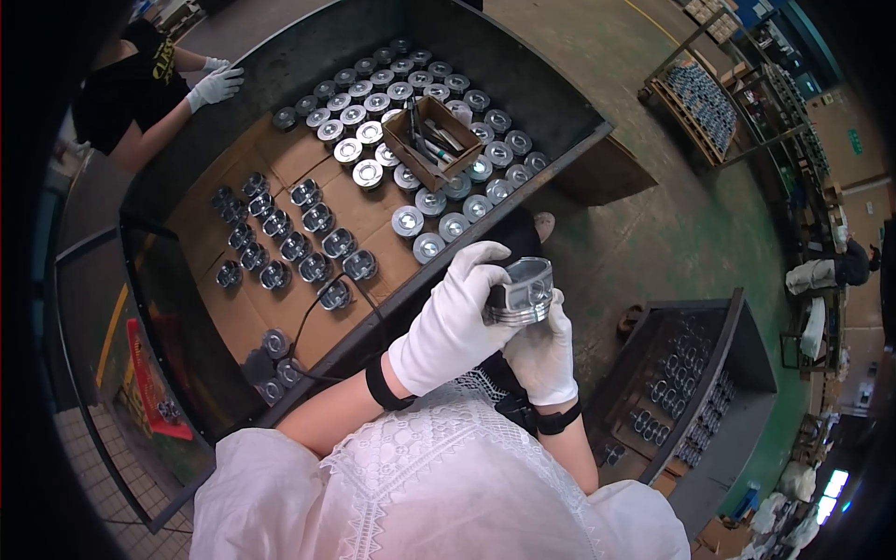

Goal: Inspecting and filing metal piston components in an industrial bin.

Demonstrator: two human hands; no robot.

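Holding a metal piston [523, 291] between them, both gloved hands meet just above the person's lap, beyond a white lace top [439, 485]. The left hand [455, 317] comes in from the lower left, forearm bare, a black band at the wrist, its fingers curled over the piston's near side and top. The right hand [543, 350] cups the piston from below and behind, palm up, fingers closed against its skirt. So each hand grips the piston, which sits tilted with its crown toward the right.

Just past the hands runs the near edge of a big steel bin [467, 257], lined with cardboard. Rows of pistons [299, 243] stand in it on the left, more rows [411, 93] at the far end, with bare cardboard between. A small open box [431, 140] of tools rests among the far rows. To the right, a second bin [691, 373] stands apart across open green floor [653, 224]. At the far left corner another person's gloved hand [217, 86] rests on the bin's rim.
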